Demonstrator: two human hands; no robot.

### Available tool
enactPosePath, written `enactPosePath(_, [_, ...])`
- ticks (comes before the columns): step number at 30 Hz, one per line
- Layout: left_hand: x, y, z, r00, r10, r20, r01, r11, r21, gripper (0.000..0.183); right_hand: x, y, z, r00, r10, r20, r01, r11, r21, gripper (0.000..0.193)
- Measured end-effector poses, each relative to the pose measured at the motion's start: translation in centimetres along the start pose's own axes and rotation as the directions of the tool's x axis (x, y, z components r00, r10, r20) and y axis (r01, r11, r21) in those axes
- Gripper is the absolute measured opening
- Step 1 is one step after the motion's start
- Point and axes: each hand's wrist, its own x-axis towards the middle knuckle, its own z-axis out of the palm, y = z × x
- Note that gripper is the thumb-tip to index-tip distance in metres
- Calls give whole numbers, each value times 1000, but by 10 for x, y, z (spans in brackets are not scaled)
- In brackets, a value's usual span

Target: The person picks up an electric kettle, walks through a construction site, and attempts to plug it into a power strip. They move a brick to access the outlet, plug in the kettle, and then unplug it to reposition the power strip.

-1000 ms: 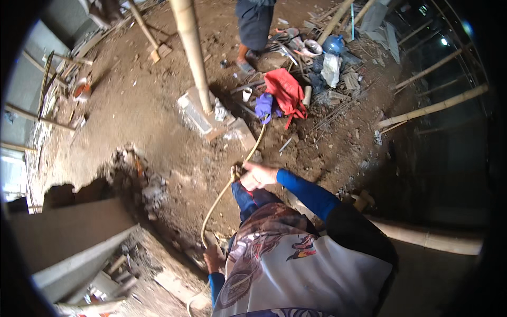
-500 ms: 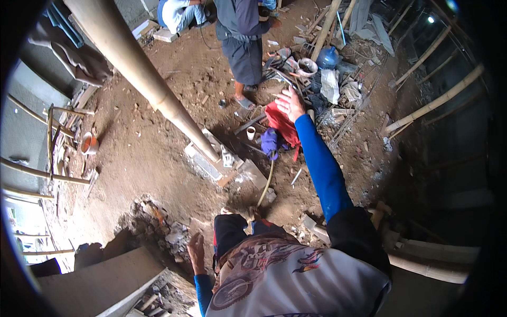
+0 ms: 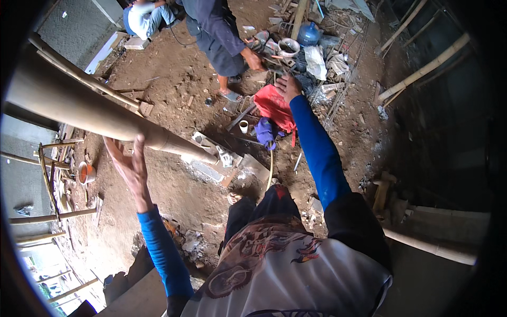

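Observation:
My left hand [image 3: 128, 168] is raised with thumb and fingers apart. Its fingertips come up to the lower edge of a thick bamboo pole [image 3: 105, 113]; whether they touch it I cannot tell. The pole slants down to a board [image 3: 203, 170] on the dirt floor. My right hand [image 3: 288, 87] reaches far forward, fingers loosely apart, above a red cloth bag [image 3: 274, 107]. A co-worker's hand [image 3: 254, 59] stretches toward it; a small greyish item between the two is too unclear to name. A purple cloth bundle [image 3: 265, 132] and a white cup [image 3: 243, 126] lie below.
The co-worker [image 3: 214, 37] bends at the far side, and another person [image 3: 145, 18] crouches at the back left. A blue water jug [image 3: 309, 34], a bucket [image 3: 288, 47] and rubble stand beyond my right hand. Bamboo poles [image 3: 428, 68] lean at the right. An orange-stained bucket [image 3: 86, 173] sits left.
My left hand has risen from beside my leg to the bamboo pole, which now leans lower to the left. The co-worker has bent and stretched an arm toward my right hand.

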Motion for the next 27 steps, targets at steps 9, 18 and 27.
enactPosePath(9, [-113,-56,64,987,-112,-112,120,990,72,85,52,21,-40,933,360,26,-354,927,-121,71])
enactPosePath(18, [-482,-81,4,522,-847,101,602,450,659,74,3,10,12,829,472,299,-436,881,-183,90])
enactPosePath(27, [-694,4,-28,-45,-999,-18,779,-46,625,68,-156,-72,46,774,355,524,-49,859,-510,70])
